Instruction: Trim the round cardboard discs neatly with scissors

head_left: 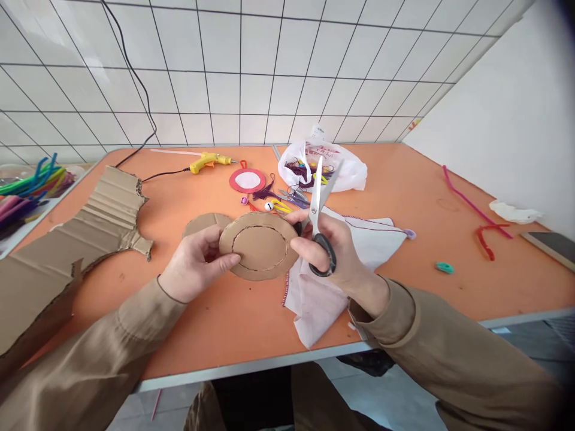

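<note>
Cardboard disc point(260, 245), held above the orange table point(242, 335) between the two hands, its flat face turned up toward the viewer; a second cardboard piece point(197, 223) lies just beyond its left side. The left hand point(191, 263) pinches the disc at its left edge, thumb laid on the upper face and fingers behind. The right hand point(344, 257) is closed around the black-handled scissors point(315, 209), whose blades stand apart and point upward; its thumb and fingertips are also at the disc's right edge, though how firmly they press there cannot be told. A rough, ring-shaped cut line runs inside the rim. By judgement, the disc is light and fairly stiff, dry and not slippery, but weakened along that line — bending or twisting could crease or tear it there. The sound outer rim offers the best hold, with a light pinch, thumb above and fingers below, clear of the cut; hard squeezing would likely crush the corrugated layer. The scissors are rigid and heavier — best held by the handle loops.
</note>
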A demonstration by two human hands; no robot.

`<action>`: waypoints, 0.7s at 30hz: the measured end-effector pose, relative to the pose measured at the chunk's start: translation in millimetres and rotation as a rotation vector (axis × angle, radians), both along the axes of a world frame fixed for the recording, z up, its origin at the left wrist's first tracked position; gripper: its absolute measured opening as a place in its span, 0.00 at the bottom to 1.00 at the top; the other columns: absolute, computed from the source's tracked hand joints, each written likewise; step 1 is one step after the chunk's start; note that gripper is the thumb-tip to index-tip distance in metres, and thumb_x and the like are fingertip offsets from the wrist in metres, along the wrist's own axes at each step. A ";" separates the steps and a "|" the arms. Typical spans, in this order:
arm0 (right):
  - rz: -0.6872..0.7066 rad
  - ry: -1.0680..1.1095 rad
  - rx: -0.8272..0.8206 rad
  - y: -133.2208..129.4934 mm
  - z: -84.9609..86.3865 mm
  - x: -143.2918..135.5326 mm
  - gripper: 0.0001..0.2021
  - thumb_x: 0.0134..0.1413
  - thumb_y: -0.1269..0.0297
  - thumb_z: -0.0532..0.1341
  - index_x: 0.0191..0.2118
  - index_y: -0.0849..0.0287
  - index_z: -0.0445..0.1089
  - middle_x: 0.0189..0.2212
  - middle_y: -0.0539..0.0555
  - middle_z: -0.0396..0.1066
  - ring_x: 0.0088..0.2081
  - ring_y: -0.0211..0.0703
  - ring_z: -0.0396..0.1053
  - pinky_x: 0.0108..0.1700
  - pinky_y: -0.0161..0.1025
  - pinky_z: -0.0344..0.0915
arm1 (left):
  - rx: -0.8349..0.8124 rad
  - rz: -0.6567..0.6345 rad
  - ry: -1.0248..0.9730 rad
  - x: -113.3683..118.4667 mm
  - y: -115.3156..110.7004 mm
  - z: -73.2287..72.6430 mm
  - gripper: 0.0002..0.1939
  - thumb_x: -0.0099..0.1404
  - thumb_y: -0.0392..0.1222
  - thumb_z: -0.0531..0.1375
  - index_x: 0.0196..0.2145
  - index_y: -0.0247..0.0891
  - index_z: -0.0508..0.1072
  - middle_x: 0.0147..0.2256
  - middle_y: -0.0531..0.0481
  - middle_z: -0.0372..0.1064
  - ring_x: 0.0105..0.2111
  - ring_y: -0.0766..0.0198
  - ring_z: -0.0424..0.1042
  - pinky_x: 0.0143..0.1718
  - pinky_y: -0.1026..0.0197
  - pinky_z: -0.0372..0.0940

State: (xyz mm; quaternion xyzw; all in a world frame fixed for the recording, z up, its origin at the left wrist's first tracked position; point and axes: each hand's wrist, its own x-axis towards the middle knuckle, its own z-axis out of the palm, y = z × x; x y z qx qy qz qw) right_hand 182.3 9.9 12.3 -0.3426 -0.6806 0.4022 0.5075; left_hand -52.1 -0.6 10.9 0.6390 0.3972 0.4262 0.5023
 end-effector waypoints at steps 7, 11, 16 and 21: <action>0.044 0.014 -0.160 1.3 -3.2 -3.3 0.09 0.51 0.56 0.64 0.27 0.53 0.66 0.22 0.47 0.59 0.26 0.40 0.56 0.28 0.40 0.55 | -0.106 -0.082 -0.139 -8.1 -0.2 -4.1 0.20 0.58 0.55 0.68 0.22 0.37 0.68 0.17 0.57 0.60 0.15 0.73 0.58 0.15 0.68 0.53; 0.012 0.035 -0.205 3.7 -7.6 -4.7 0.08 0.52 0.55 0.63 0.30 0.52 0.68 0.22 0.47 0.58 0.25 0.39 0.55 0.28 0.40 0.54 | -0.062 -0.001 -0.073 -5.1 -1.4 -1.2 0.21 0.58 0.54 0.68 0.21 0.37 0.68 0.17 0.58 0.58 0.15 0.73 0.56 0.15 0.68 0.50; -0.018 -0.063 -0.091 2.2 -4.7 -3.8 0.04 0.50 0.64 0.63 0.29 0.54 0.67 0.21 0.46 0.59 0.24 0.37 0.55 0.27 0.39 0.53 | -0.037 0.008 -0.018 -1.3 -3.1 1.0 0.20 0.57 0.53 0.68 0.19 0.37 0.70 0.16 0.57 0.56 0.16 0.73 0.53 0.16 0.67 0.47; 0.053 -0.049 -0.097 -0.4 -0.3 -4.5 0.04 0.50 0.64 0.62 0.28 0.54 0.65 0.21 0.46 0.59 0.23 0.37 0.55 0.25 0.38 0.53 | -0.114 0.042 -0.052 -3.1 -3.9 -0.7 0.20 0.55 0.55 0.68 0.19 0.38 0.71 0.16 0.57 0.57 0.15 0.72 0.55 0.15 0.66 0.49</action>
